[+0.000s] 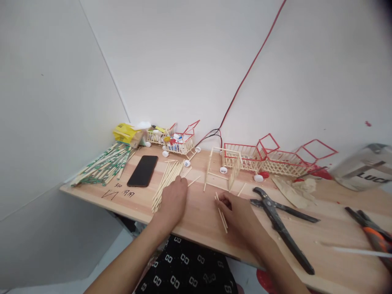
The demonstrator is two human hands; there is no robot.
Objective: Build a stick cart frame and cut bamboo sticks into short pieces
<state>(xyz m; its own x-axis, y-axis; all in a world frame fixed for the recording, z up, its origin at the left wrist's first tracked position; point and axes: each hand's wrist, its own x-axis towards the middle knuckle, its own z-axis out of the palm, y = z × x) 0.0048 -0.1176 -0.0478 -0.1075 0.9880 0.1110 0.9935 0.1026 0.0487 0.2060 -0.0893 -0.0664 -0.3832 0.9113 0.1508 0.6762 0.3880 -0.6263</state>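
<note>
My left hand (175, 198) rests on the right side of a pile of thin wooden sticks (163, 181), its fingers curled down. What its fingertips hold, if anything, is hidden under them. In my right hand (234, 208) two loose sticks (223, 218) are pinched between thumb and fingers, slanting over the table near its front edge. Just beyond that hand stands an unfinished stick frame (208, 169), upright and open-sided. Another stick (194, 181) lies on the wood between my left hand and the frame.
Small stick carts (180, 145) with white wheels and red-edged carts (245, 157) line the wall. A phone (143, 170), green-wrapped sticks (105, 165) and a yellow bag (125, 132) lie left. Black pliers (275, 218), orange-handled pliers (375, 237) and a clear jar (366, 169) are right.
</note>
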